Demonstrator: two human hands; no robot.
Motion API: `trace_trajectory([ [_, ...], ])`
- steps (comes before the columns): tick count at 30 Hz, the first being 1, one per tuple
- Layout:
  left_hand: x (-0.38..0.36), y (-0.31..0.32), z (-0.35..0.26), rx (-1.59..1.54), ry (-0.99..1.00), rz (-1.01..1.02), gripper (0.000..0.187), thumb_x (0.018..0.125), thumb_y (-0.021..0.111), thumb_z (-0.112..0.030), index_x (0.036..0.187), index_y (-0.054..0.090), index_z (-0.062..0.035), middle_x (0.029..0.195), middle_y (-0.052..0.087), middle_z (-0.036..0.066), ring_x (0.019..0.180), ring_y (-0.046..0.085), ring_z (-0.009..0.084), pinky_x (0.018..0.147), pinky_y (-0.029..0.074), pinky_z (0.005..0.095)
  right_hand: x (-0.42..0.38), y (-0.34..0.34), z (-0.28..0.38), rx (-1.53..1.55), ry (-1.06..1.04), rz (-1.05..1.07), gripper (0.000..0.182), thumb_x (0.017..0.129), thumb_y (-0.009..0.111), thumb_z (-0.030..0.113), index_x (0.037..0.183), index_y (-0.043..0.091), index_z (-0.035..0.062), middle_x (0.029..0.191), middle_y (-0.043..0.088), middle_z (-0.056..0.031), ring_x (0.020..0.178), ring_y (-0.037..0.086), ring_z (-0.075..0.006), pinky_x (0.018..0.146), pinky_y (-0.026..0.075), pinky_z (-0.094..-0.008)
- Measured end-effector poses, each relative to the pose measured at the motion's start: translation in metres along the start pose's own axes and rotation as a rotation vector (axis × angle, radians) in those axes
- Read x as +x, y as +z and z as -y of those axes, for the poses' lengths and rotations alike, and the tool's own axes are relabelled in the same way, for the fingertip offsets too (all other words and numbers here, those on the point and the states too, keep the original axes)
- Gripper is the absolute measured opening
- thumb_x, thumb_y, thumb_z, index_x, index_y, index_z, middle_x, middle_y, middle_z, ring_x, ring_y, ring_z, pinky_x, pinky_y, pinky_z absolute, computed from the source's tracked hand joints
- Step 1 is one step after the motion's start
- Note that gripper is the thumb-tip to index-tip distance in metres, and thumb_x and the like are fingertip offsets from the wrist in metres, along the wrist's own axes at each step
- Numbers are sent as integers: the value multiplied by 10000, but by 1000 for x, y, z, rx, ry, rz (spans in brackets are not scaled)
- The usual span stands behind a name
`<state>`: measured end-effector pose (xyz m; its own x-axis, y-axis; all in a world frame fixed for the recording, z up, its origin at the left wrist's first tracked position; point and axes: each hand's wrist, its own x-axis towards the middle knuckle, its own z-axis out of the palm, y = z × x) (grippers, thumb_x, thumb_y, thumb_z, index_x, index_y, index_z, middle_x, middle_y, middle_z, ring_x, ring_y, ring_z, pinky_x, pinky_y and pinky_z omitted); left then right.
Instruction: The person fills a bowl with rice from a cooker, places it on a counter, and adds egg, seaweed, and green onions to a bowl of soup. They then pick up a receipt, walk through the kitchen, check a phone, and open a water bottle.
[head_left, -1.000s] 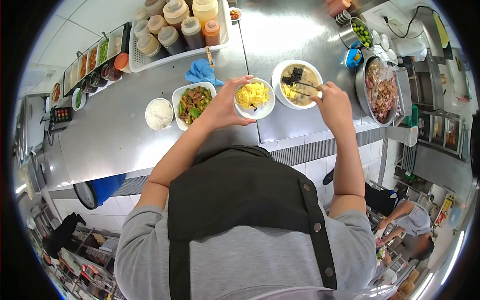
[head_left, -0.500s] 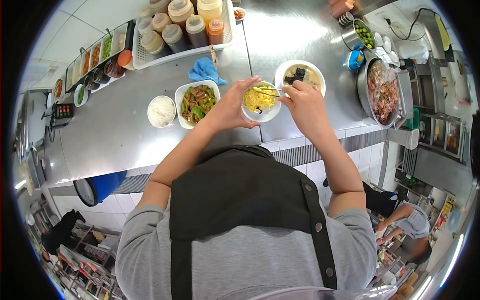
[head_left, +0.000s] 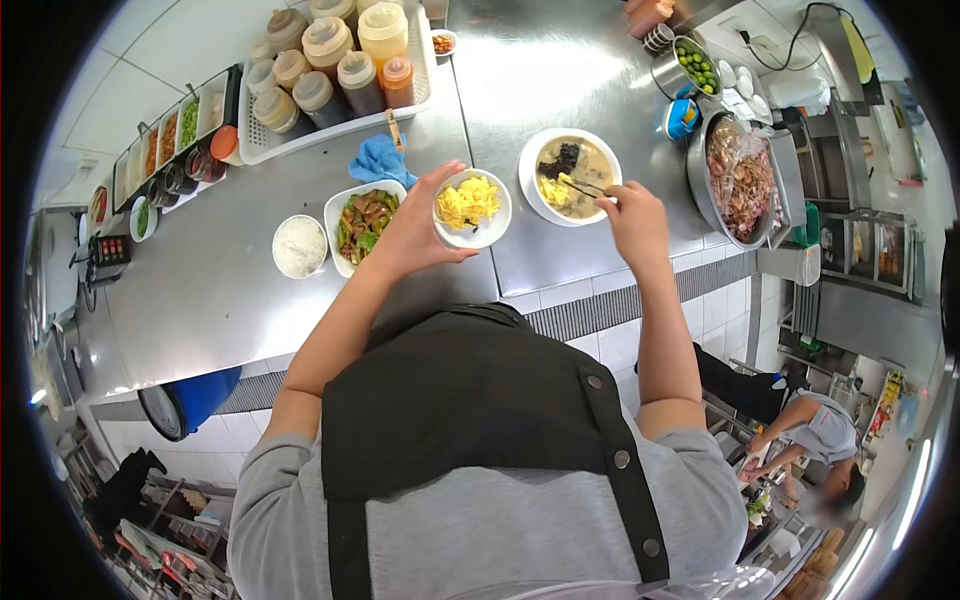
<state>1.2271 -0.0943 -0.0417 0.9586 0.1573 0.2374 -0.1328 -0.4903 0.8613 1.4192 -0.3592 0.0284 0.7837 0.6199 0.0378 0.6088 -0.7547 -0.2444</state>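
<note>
My left hand (head_left: pixel 412 228) is wrapped round a small white bowl (head_left: pixel 492 236) holding yellow shredded egg (head_left: pixel 468 202). In my right hand (head_left: pixel 638 222) is a pair of thin metal tweezers (head_left: pixel 585 187), pinched between the fingers. The tips reach into a larger white bowl (head_left: pixel 527 180) of pale soup. A dark clump (head_left: pixel 560 160), perhaps seaweed, lies in that soup with a bit of yellow egg next to it at the tips. Beside my left hand stands a square white bowl (head_left: pixel 335 212) of meat and green vegetables.
A bowl of white rice (head_left: pixel 299 246) stands at the left. Behind are a blue cloth (head_left: pixel 380 161) and a white basket (head_left: pixel 262 152) of squeeze bottles. A large metal basin (head_left: pixel 702 185) of meat and a pot of green limes (head_left: pixel 697 66) stand right. A co-worker (head_left: pixel 815 430) is at lower right.
My right hand has moved from the small bowl to the soup bowl with the tweezers. Yellow egg now lies in the soup. The small bowl has shifted left, as has the whole view.
</note>
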Motion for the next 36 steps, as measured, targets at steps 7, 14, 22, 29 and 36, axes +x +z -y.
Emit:
trace_trajectory([
  [7,-13,-3,4,41,12,-16,1185,524,953,-166,1484,271,-28,1459,472,170,1365,468,306,1140,371,399,10,48,-12,-94,-25,51,220,827,747,255,908,723,51,920,666,-111,855,663,-307,770,496,-441],
  [14,-33,-21,7,20,-47,-92,1168,522,958,-152,1475,297,-19,1453,472,164,1359,470,284,1145,374,395,0,20,-3,-166,-24,62,204,816,749,223,896,715,38,929,669,-127,879,663,-322,782,497,-455],
  [22,-80,-100,26,112,-132,-347,1064,542,954,-204,1422,383,-21,1385,518,158,1275,522,316,1086,418,401,6,-6,35,104,112,91,306,844,739,180,1073,686,-16,864,618,-160,755,615,-313,704,479,-396],
  [29,-149,-210,84,400,-306,-686,983,545,959,-214,1339,413,-24,1340,540,171,1201,575,312,1027,480,398,-4,24,129,473,1,165,361,875,740,137,1175,637,-35,845,554,-80,728,514,-180,677,460,-316],
  [36,-175,-222,181,413,-372,-809,1000,542,947,-276,1349,412,-28,1336,511,169,1237,507,340,1052,434,417,-9,42,255,589,-213,306,419,867,747,131,1224,612,-42,906,571,-114,773,531,-195,700,479,-315],
])
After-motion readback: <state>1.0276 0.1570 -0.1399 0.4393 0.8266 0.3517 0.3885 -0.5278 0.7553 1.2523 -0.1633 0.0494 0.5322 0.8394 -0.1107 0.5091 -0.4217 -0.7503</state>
